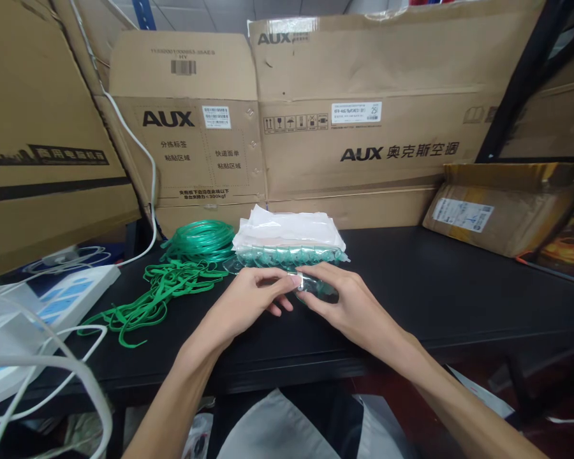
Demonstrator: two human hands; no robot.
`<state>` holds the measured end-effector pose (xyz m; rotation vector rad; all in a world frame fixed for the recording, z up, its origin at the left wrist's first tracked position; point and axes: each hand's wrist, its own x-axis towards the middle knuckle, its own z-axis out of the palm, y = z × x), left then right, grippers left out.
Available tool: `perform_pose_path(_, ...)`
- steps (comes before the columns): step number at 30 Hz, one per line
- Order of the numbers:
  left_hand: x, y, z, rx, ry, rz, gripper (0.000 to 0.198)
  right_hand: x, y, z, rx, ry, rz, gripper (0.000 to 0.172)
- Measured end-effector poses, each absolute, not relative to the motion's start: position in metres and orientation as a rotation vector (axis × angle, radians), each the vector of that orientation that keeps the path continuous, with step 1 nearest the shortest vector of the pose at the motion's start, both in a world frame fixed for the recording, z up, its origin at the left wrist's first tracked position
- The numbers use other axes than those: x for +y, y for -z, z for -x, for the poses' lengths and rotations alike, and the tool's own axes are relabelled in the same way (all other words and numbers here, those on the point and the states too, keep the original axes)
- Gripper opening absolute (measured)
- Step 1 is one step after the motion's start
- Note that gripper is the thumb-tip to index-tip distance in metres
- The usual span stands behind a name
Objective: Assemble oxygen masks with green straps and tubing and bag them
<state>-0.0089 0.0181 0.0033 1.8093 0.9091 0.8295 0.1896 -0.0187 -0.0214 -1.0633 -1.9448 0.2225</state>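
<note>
A clear, greenish plastic face mask (323, 289) is held between my two hands just above the black table. My right hand (348, 294) curves round its right side, with the thumb below and the fingers on top. My left hand (261, 290) is closed at the left end, its thumb pressing by a small silvery strip (300, 281). The fingers cover much of the mask. Right behind it lies a row of similar clear green plastic pieces (291, 256), under a stack of white plastic bags (289, 229).
Left of the hands lie a coil of green tubing (198, 239) and a tangle of green elastic straps (167, 290). White power strips (76, 299) and cables crowd the left edge. Cardboard panels (354, 172) wall the back. An open carton (502, 204) stands at right.
</note>
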Motion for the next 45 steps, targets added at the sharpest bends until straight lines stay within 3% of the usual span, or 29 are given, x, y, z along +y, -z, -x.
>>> perform_pose_path(21,0.009,-0.008,0.003,0.724,-0.873,-1.587,0.028,-0.033,0.005,-0.186,-1.791,-0.31,1.032,0.029)
perform_pose_path(30,0.002,-0.012,-0.002,0.736,-0.847,-1.605,0.03,-0.032,0.004,-0.188,-1.761,-0.554,1.071,0.02)
perform_pose_path(38,0.002,-0.01,-0.005,0.776,-0.892,-1.671,0.022,-0.035,-0.001,-0.188,-1.733,-0.642,1.055,0.023)
perform_pose_path(42,0.002,-0.009,-0.007,0.795,-0.947,-1.692,0.027,-0.037,-0.003,-0.189,-1.687,-0.576,1.106,0.032)
perform_pose_path(45,0.001,-0.01,-0.007,0.77,-0.979,-1.691,0.031,-0.039,-0.006,-0.193,-1.743,-0.544,1.166,0.031)
